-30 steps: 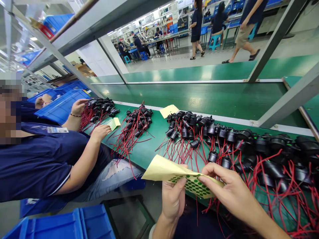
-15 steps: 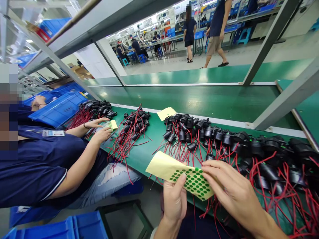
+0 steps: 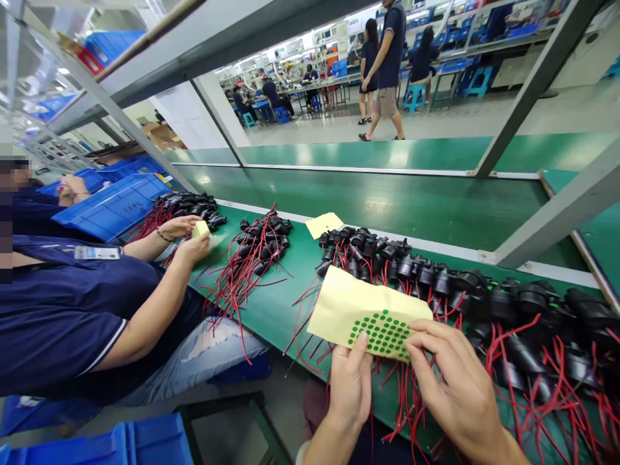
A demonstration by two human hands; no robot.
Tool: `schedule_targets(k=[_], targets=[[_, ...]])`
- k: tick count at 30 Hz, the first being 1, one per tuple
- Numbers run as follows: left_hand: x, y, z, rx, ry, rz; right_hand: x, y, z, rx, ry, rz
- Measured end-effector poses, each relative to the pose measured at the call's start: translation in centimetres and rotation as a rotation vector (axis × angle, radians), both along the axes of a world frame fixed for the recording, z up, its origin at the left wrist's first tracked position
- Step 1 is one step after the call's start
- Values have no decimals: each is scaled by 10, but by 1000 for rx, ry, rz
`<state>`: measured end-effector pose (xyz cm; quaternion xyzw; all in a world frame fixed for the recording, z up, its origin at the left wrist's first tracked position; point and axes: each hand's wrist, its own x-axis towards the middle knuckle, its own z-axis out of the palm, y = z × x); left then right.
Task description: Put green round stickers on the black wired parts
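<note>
A pale yellow sticker sheet (image 3: 339, 303) with rows of small green dots is held up in front of me, over the bench edge. My left hand (image 3: 349, 384) pinches its lower edge, thumb on the front. At the sheet's right edge, my right hand (image 3: 455, 378) has its thumb and fingertips closed on the paper by the dots. Behind and to the right lie many black cylindrical parts with red wires (image 3: 431, 274), some bearing green dots. Another yellow sheet (image 3: 324, 225) lies flat on the bench near the metal strip.
To the left a co-worker (image 3: 92, 310) handles a small yellow sheet (image 3: 200, 229). Between us sits a pile of black parts with red wires (image 3: 261, 242). Blue bins (image 3: 116, 203) stand farther left. Slanted metal posts (image 3: 527, 90) rise from the green bench (image 3: 378, 194).
My hands have raised the sticker sheet and turned it flatter toward me, shifting slightly right. The co-worker's hands have lifted their sheet. A person in the background has walked left.
</note>
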<state>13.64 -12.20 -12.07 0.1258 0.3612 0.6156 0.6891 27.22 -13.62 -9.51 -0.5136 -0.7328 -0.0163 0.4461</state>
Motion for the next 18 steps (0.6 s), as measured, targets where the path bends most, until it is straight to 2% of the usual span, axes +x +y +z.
schedule_targets(k=[4,6,8,11,14,16,18], targets=[[-13,-11,-18,-81,4,-76,-7,9,-29,-127,28,33],[-24,-24,-31,-128,44,-50,-13,16,-46,-139,28,69],[-39,-34,-44,-143,170,95,-18,22,-60,-136,32,118],[-71,-35,-50,-49,597,306,-22,29,-78,-118,10,175],[-114,-6,-35,178,1222,288,-18,32,-92,-121,-20,220],[-141,32,-19,335,1700,272,-12,33,-101,-137,-16,251],[-160,82,-5,370,1819,268,-7,33,-109,-142,-17,276]])
